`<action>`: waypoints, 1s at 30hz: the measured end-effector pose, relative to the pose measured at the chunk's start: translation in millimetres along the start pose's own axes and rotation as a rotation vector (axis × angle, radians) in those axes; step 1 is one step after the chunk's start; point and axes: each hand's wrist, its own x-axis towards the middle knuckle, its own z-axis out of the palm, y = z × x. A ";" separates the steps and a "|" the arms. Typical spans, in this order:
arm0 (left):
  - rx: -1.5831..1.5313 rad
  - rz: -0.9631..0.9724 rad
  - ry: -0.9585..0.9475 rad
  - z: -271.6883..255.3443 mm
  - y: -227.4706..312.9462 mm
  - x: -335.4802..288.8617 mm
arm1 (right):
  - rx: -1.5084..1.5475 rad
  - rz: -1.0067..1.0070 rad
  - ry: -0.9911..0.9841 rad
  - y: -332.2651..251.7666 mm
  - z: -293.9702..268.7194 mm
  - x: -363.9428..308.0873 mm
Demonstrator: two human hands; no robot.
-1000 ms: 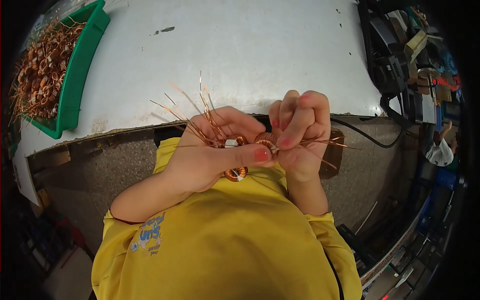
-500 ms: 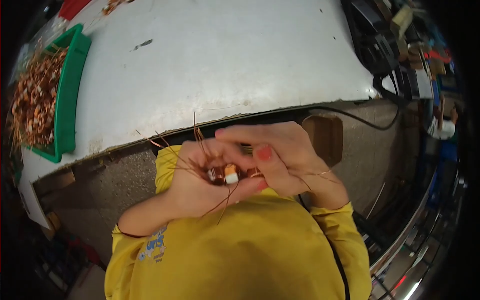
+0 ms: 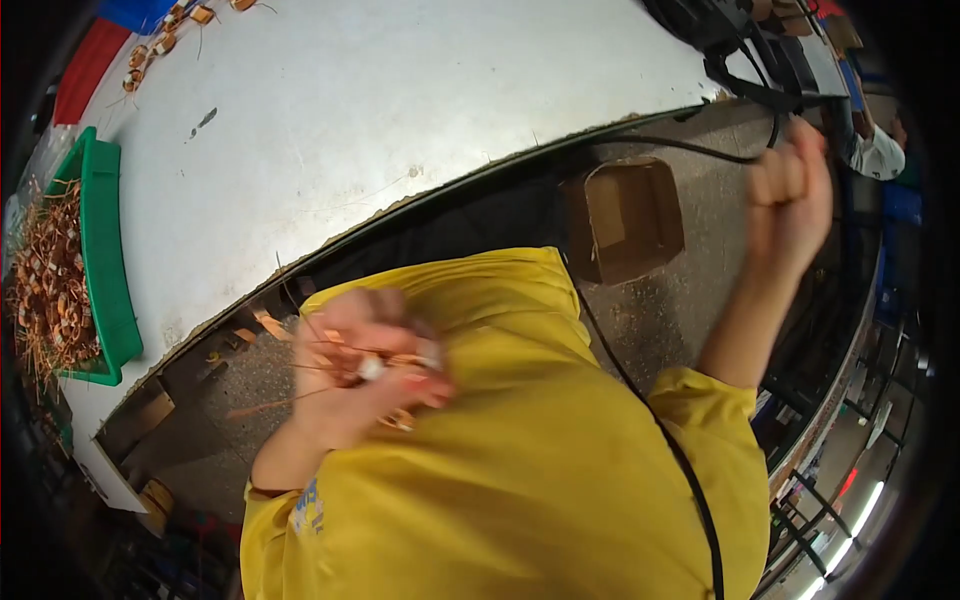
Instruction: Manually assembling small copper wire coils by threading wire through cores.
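My left hand [image 3: 335, 415], somewhat blurred, is closed round a bunch of small copper wire coils [image 3: 371, 368] in front of my yellow top. White and orange parts of the coils show between the fingers, and thin wire ends stick out on the left. Far off to the right, my right hand [image 3: 792, 195] is raised with its fingers curled in, near a black cable. Whatever those fingers hold, if anything, is hidden.
At the left, a green bin [image 3: 112, 260] is heaped with similar coils [image 3: 58, 295]. Loose coils [image 3: 165, 43] lie on the white table [image 3: 330, 110] at the far left. A cardboard box [image 3: 610, 262] is below the table edge; black equipment [image 3: 705, 30] stands far right.
My right hand has left the coils and swung out to the upper right. My left hand keeps the coils, shifted slightly left. The view has turned, showing more of the cardboard box.
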 end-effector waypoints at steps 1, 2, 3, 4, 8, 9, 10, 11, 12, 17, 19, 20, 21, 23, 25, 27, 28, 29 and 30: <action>-0.043 0.043 0.014 -7.1 3.0 -5.7 | -0.049 -0.105 0.096 -14.9 -20.5 0.5; -0.086 0.089 0.027 -13.6 4.6 -11.7 | -0.095 -0.211 0.190 -20.9 -32.8 -0.2; -0.126 0.112 0.031 -17.4 8.2 -16.0 | -0.091 -0.174 -0.060 -16.9 -26.3 -17.6; -0.108 0.183 0.013 -18.6 -0.1 -16.2 | -0.117 -0.200 -0.143 -8.8 -8.0 -24.2; -0.183 0.073 0.044 -16.9 -2.9 -19.0 | -0.154 -0.180 -0.077 30.7 31.0 -27.8; -0.186 0.097 0.054 -22.5 -3.2 -21.6 | -0.149 -0.174 -0.102 38.2 34.3 -26.6; -0.086 0.022 0.026 -31.3 -4.7 -24.1 | -0.134 -0.175 -0.095 45.8 37.4 -24.6; 0.004 -0.056 0.016 -37.7 -12.2 -34.3 | -0.118 -0.158 -0.089 51.9 39.8 -29.1; 0.091 -0.136 0.009 -43.3 -19.8 -43.4 | -0.101 -0.138 -0.084 56.8 41.6 -32.4; 0.349 -0.004 -0.039 -90.7 -23.3 -27.8 | 0.041 -0.164 -0.187 93.8 40.2 5.6; 0.423 0.077 -0.031 -101.1 -22.2 -18.5 | 0.104 -0.173 -0.242 113.5 38.6 26.4; 0.471 0.081 0.009 -102.6 -20.4 -14.8 | 0.125 -0.160 -0.262 124.1 39.6 35.6; 0.518 0.083 0.044 -102.0 -15.9 -11.4 | 0.144 -0.151 -0.279 132.1 43.0 44.1; 0.603 0.084 0.114 -102.8 -11.5 -7.9 | 0.173 -0.128 -0.311 146.0 49.2 56.6; 0.604 0.109 0.124 -106.0 -6.4 -12.9 | 0.188 -0.105 -0.332 154.4 60.2 62.4; 0.589 0.134 0.100 -105.8 4.0 -30.7 | 0.186 -0.071 -0.337 156.3 80.6 55.3; 0.577 0.146 0.082 -106.0 7.5 -40.9 | 0.176 -0.056 -0.337 156.0 90.6 47.1; 0.533 0.119 0.088 -98.9 7.2 -54.8 | 0.098 -0.020 -0.230 149.1 88.7 30.7; 0.508 0.072 0.059 -90.9 2.7 -68.7 | -0.108 -0.007 0.001 129.7 93.0 4.5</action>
